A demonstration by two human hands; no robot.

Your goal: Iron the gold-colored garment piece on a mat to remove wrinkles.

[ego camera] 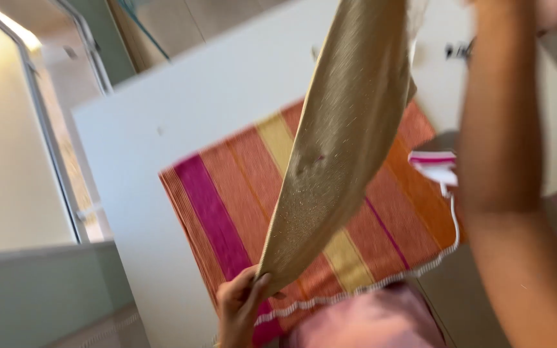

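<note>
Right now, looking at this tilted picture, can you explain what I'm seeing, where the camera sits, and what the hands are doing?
The one picture comes from a camera worn on a person's head, looking down, so the room appears tilted. No machine here, just two bare hands. The left hand pinches the lower end of a beige cloth. The right arm reaches up out of view; that hand is not visible. Underneath lies a striped mat in orange, pink and yellow on a white table. A small pink and white iron rests near the mat's edge.
</note>
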